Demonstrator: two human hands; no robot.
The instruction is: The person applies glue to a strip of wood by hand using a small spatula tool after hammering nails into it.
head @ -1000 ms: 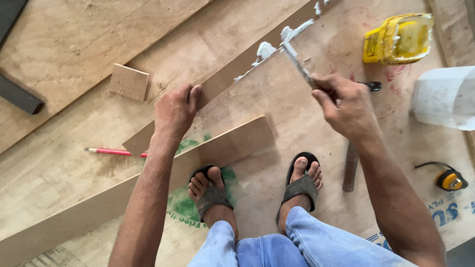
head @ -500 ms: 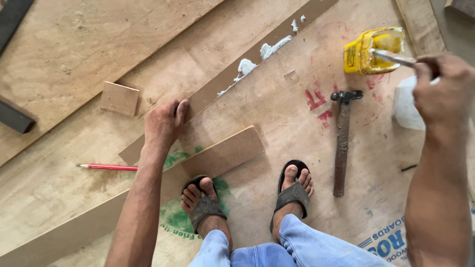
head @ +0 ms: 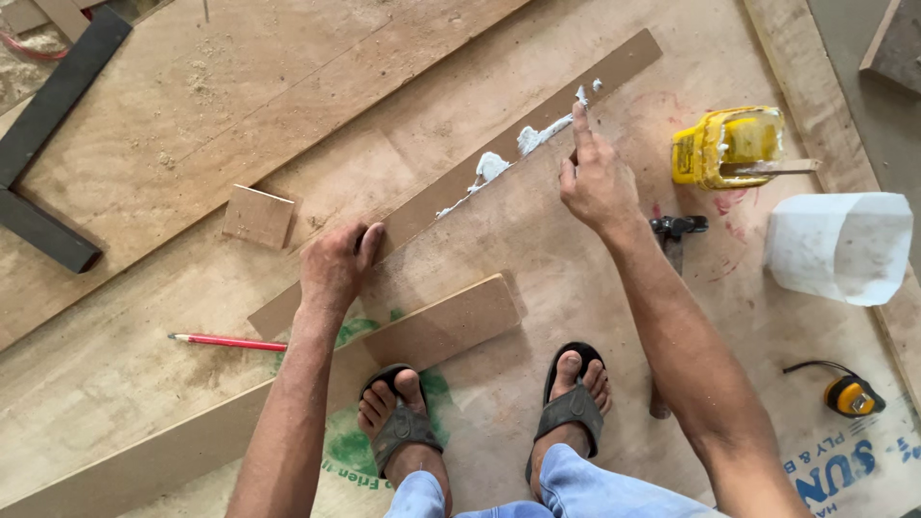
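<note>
A long thin brown wooden strip (head: pixel 451 197) is laid diagonally on the plywood floor (head: pixel 537 249); a yellow plastic glue tub (head: pixel 726 146) is set right of it, a red pencil (head: pixel 226 341) left.

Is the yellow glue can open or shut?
Open: the yellow glue can shows no lid, and a spreader rests across its mouth.

Hammer (head: pixel 672 230) mostly behind right forearm; long board (head: pixel 144 460) cut by bottom-left edge.

We are squatting in a carpentry workshop, or a site where woodwork goes on: plywood sheets (head: pixel 288 86) cover the floor, dusted with sawdust, with cut wood strips (head: pixel 460 187), a red pencil (head: pixel 225 341), a hammer (head: pixel 672 235), a tape measure (head: pixel 852 395) and a yellow glue tub (head: pixel 724 149) lying about.
</note>
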